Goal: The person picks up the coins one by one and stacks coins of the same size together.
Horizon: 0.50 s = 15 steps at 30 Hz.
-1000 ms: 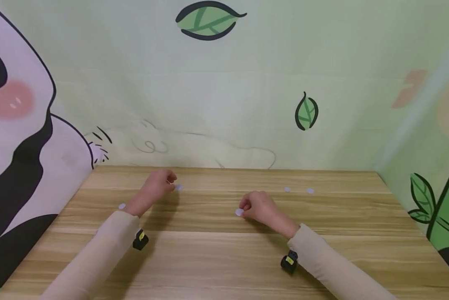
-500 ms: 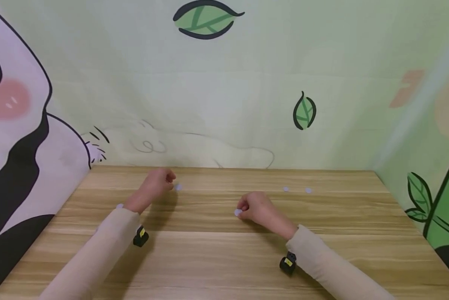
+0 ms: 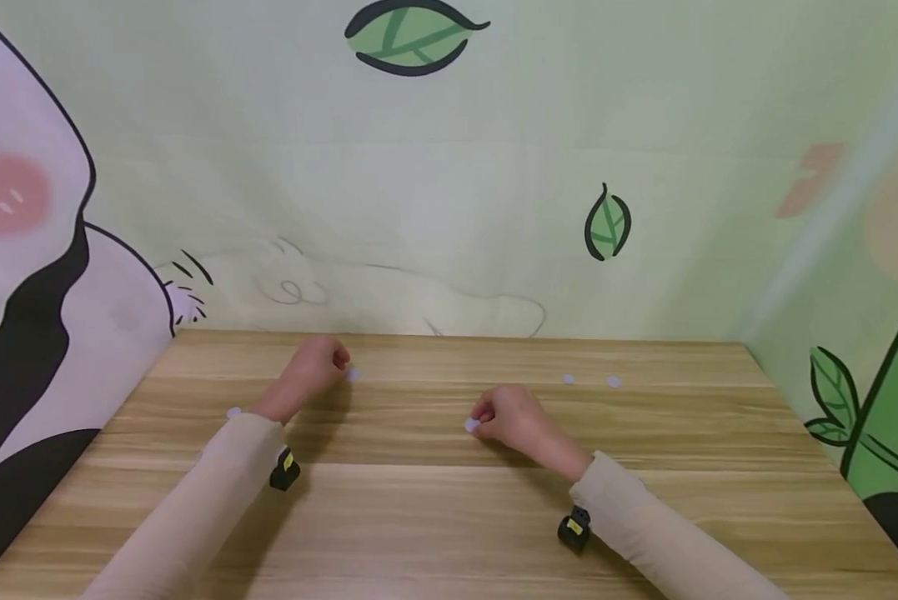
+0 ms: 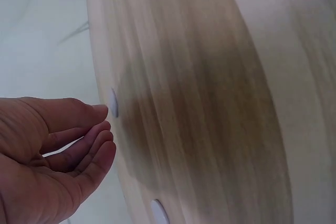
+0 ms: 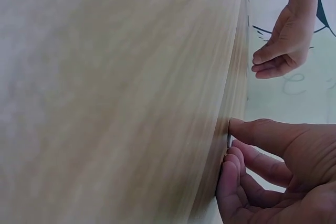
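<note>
My right hand (image 3: 519, 423) rests low at the middle of the wooden table, thumb and fingertips at the edges of a small white disc (image 3: 471, 425), pinching it. In the right wrist view those fingers (image 5: 229, 184) touch the tabletop and mostly hide the disc. Farther back, my left hand (image 3: 309, 375) hovers with loosely bent fingers and holds nothing. Just beyond its fingertips another white disc (image 4: 113, 103) lies flat, and a second disc (image 4: 160, 212) shows lower in the left wrist view.
Two more white discs, a smaller one (image 3: 569, 379) and a larger one (image 3: 614, 382), lie at the back right. Another disc (image 3: 234, 412) sits beside the left sleeve. A printed cloth backdrop (image 3: 449, 167) stands behind the wooden table (image 3: 418, 525).
My right fingertips have closed in on the disc, covering slightly more of it. The left hand stays almost where it was. The head view has shifted slightly.
</note>
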Available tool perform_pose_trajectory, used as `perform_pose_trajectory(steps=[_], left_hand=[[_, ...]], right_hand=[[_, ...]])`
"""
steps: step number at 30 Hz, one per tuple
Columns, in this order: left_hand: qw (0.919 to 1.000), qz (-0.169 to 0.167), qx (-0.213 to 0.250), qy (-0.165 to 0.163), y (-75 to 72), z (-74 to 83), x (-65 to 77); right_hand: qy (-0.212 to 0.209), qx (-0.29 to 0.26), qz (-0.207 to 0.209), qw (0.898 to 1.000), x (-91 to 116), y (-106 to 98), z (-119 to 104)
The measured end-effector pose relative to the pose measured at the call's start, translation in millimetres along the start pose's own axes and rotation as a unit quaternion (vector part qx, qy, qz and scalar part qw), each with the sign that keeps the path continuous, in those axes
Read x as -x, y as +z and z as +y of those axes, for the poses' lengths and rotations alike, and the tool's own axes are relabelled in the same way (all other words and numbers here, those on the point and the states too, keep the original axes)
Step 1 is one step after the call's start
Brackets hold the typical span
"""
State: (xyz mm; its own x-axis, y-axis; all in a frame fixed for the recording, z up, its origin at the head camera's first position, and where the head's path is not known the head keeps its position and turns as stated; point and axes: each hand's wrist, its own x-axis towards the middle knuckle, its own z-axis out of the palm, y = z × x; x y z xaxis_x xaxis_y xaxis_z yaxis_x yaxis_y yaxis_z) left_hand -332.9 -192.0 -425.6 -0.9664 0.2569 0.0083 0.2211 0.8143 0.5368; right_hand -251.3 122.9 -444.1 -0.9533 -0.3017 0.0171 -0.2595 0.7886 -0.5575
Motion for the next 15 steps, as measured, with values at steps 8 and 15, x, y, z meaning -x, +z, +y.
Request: perform_pose_trajectory(steps=[8, 15], left_hand=[[1.0, 0.0, 0.001, 0.006, 2.0, -5.2, 0.3], [0.9999, -0.004, 0.015, 0.002, 1.5, -8.0, -1.0]], right_hand=[[0.003, 0.001, 0.004, 1.0, -0.2, -1.4, -2.4], [0.001, 0.005, 0.01, 1.0, -2.1, -1.4, -1.4]])
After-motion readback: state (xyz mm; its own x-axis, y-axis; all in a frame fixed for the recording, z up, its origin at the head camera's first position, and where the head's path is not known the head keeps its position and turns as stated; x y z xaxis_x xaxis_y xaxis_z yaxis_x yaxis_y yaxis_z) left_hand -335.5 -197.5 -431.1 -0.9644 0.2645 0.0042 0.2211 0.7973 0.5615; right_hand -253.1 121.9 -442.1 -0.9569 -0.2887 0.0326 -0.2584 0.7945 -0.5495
